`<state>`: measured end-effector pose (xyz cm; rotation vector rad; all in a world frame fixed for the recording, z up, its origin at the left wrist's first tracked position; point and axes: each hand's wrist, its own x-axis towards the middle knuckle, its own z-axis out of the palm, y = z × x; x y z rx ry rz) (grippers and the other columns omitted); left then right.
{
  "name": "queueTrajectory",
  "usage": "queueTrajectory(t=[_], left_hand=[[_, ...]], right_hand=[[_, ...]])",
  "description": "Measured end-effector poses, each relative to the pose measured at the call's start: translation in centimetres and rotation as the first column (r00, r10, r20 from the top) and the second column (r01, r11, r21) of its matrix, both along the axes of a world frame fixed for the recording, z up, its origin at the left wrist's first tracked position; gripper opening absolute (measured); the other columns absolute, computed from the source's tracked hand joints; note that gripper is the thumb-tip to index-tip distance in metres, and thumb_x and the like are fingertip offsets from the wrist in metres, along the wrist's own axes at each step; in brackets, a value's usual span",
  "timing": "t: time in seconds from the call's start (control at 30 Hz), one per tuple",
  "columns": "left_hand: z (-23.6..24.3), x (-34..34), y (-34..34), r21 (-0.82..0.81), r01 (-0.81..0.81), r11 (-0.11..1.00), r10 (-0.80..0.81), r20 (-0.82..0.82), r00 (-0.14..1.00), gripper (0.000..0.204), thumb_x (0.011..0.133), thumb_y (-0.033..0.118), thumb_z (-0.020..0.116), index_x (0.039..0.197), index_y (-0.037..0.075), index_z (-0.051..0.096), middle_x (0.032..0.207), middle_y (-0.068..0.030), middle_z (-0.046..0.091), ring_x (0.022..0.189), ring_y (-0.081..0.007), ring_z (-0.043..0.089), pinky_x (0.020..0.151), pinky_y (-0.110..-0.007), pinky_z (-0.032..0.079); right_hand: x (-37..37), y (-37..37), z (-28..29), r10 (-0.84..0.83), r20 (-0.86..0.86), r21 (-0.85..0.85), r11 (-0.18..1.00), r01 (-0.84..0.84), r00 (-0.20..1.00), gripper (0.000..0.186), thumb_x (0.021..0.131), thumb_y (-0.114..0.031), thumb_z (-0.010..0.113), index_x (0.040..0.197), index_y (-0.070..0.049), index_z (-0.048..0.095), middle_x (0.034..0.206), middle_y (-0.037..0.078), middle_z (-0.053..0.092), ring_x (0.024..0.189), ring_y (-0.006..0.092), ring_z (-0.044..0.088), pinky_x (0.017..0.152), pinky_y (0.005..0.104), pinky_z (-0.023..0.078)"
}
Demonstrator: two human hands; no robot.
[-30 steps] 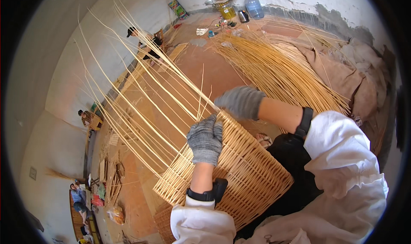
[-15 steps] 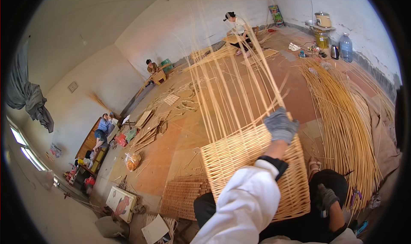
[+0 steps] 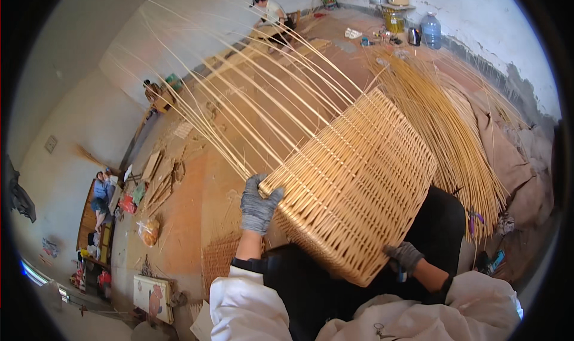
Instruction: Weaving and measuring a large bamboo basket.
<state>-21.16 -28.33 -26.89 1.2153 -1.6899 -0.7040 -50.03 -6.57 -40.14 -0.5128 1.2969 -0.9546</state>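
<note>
Wicker everywhere in this one, lol. Big pale woven basket (image 3: 359, 179) is sitting tilted over the person's lap, one broad side facing up at the camera. Long rods (image 3: 239, 166) stick out of its far upper edge and fan off toward the back left.

The left hand (image 3: 260, 205), in a grey glove, has the basket's left corner. Its grip is closed around the edge, thumb on the near face and fingers on the far side, right next to where the leftmost rods come out. The right hand (image 3: 408, 257), also gloved, is down at the lower right edge, touching the basket near its bottom corner. Can't tell how far that grip is closed. Something small and bluish shows just under it, too hidden to name.

Right of the basket there's a big heap of loose canes (image 3: 442, 132) on the floor (image 3: 197, 185), with a brownish cloth (image 3: 508, 167) beside it. Purple-handled pliers (image 3: 475, 218) lie at the near end of the heap. Over on the left, near the basket, a woven panel (image 3: 224, 257) rests low down, and a clear bag (image 3: 148, 230) of orange stuff sits farther out. Blue water jug (image 3: 430, 30) by the back wall, kettle (image 3: 414, 37) next to it.
</note>
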Motion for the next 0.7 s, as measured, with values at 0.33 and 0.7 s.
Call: queueTrajectory(t=[0.33, 0.7], left_hand=[[-17.4, 7.3, -2.1, 0.253, -0.059, 0.966, 0.044, 0.062, 0.997, 0.033, 0.073, 0.011, 0.069, 0.099, 0.001, 0.051, 0.094, -0.0097, 0.059, 0.085, -0.0201, 0.056, 0.076, -0.030, 0.047], [-5.8, -5.4, 7.3, 0.239, 0.513, 0.824, -0.566, 0.367, 0.738, 0.021, 0.081, 0.011, 0.054, 0.100, 0.005, 0.060, 0.099, -0.0136, 0.061, 0.094, -0.0282, 0.057, 0.082, -0.035, 0.046]], right_hand=[[-3.5, -0.7, -5.5, 0.282, 0.262, 0.209, 0.917, -0.340, 0.923, 0.024, 0.081, -0.024, 0.060, 0.095, -0.005, 0.058, 0.070, 0.006, 0.062, 0.047, 0.0167, 0.054, 0.044, 0.0247, 0.045], [3.3, -9.3, 3.3, 0.214, -0.386, -0.235, 0.918, -0.320, 0.897, 0.049, 0.092, -0.025, 0.046, 0.135, -0.014, 0.024, 0.093, 0.011, 0.058, 0.053, 0.0104, 0.052, 0.047, 0.0229, 0.046]])
